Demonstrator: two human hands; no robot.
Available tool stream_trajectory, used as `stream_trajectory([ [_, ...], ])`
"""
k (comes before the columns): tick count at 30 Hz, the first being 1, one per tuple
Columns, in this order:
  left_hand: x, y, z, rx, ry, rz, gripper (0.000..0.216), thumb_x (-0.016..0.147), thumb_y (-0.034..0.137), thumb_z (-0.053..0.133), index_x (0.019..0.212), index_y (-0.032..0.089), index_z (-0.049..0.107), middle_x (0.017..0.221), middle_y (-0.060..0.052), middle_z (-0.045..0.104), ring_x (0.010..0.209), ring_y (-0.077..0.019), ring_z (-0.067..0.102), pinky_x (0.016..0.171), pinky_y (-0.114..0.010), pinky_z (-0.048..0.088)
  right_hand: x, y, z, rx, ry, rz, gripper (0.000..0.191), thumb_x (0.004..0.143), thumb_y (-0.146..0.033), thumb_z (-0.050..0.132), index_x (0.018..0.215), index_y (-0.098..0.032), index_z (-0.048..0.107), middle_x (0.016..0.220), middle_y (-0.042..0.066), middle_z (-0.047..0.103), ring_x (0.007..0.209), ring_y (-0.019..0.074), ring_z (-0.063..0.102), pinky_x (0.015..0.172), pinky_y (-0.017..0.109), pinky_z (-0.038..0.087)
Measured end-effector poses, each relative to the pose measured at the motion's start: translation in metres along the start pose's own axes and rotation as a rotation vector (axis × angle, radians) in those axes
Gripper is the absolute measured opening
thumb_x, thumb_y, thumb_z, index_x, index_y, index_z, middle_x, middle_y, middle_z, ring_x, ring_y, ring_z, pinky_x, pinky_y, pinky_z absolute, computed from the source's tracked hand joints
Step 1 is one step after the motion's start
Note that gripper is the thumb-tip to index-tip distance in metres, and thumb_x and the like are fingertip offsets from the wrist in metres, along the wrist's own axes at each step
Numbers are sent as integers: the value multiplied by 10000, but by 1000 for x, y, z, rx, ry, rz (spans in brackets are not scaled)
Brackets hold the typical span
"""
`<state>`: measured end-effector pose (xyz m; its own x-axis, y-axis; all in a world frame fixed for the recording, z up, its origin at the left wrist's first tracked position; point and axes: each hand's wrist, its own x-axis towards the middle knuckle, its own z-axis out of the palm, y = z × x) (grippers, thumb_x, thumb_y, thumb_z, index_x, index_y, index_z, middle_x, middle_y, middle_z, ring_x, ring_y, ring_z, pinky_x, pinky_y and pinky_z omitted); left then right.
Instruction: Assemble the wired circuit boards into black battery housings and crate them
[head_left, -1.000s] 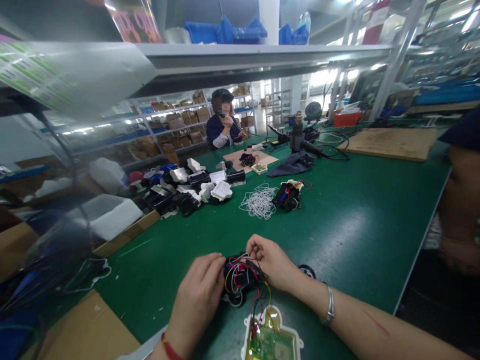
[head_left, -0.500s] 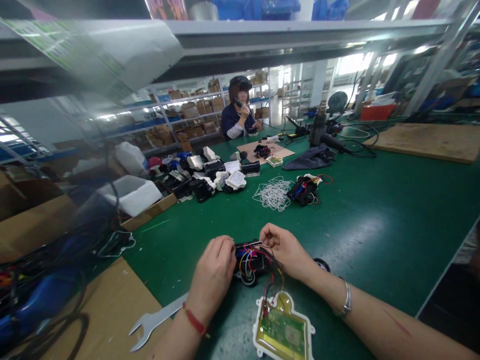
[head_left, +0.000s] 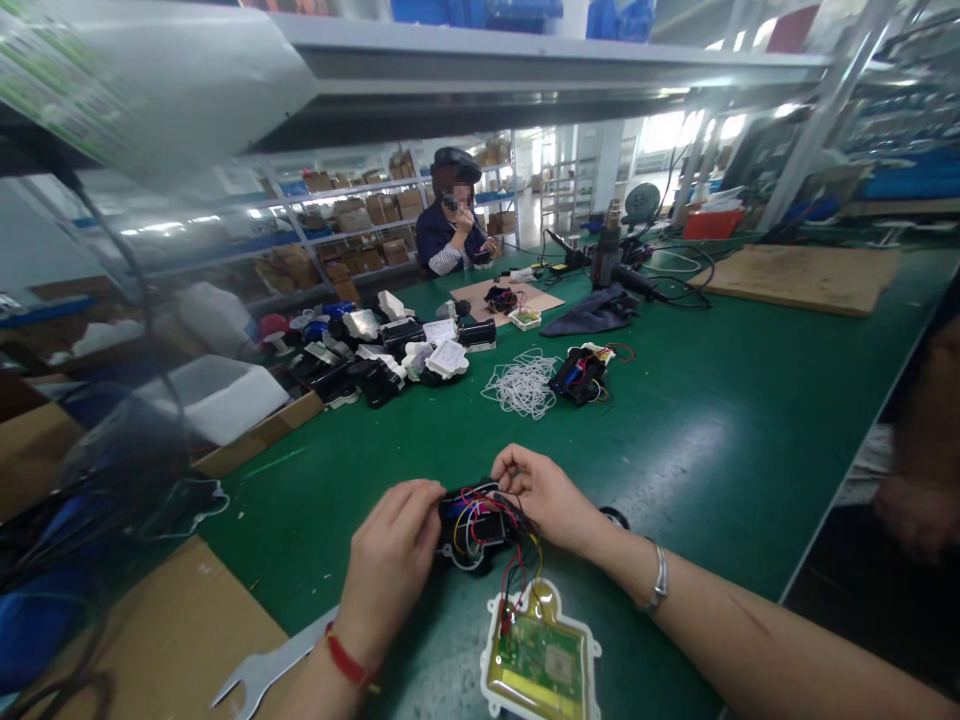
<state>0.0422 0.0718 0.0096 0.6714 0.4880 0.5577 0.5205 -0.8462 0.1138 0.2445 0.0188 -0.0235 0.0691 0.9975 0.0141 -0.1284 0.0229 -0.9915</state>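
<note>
- We hold a small black part [head_left: 474, 522] between our two hands, just above the green desk [head_left: 720, 420], close to our body.
- Our left hand [head_left: 390, 565] is curled around the left side of the black part, with the fingers bent against it.
- Our right hand [head_left: 546, 495] pinches at the top right of the black part, where the wires [head_left: 480, 515] bunch up.
- Red, yellow and white wires run from the black part down to a green board [head_left: 541, 660] in a clear tray with a white rim, which lies on the desk just in front of us.
- A flat metal wrench [head_left: 259, 672] lies near our left wrist, beside a brown cardboard sheet [head_left: 161, 640].
- Farther up the desk we see a pile of black and white parts [head_left: 382, 365], a heap of white string [head_left: 519, 385] and another black part with wires [head_left: 581, 375].
- A person [head_left: 450, 230] sits at the far end of the desk.
</note>
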Motion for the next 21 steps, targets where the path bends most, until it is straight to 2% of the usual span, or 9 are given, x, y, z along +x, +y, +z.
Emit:
stream_trajectory([
  [10, 1, 3, -1, -19, -20, -24, 206, 860, 76, 457, 991, 173, 582, 972, -53, 624, 904, -167, 574, 796, -298, 499, 2, 0, 1, -3, -12, -5, 268, 666, -248, 713, 812, -168, 503, 675, -51, 493, 531, 55, 432, 497, 195, 365],
  [15, 5, 11, -2, -17, -80, 16, 188, 877, 164, 509, 1045, 189, 590, 992, -65, 626, 884, -185, 544, 767, -325, 492, 3, 1, 2, 9, -20, 5, 310, 663, -306, 739, 814, -169, 506, 659, -54, 482, 540, 60, 434, 493, 191, 364],
  [21, 6, 11, 2, -6, -66, 8, 135, 894, 195, 509, 968, 175, 619, 908, -45, 649, 836, -164, 535, 752, -307, 477, 3, 1, 3, 65, -33, 46, 412, 612, -391, 782, 799, -178, 484, 666, -57, 485, 539, 60, 438, 496, 197, 367],
])
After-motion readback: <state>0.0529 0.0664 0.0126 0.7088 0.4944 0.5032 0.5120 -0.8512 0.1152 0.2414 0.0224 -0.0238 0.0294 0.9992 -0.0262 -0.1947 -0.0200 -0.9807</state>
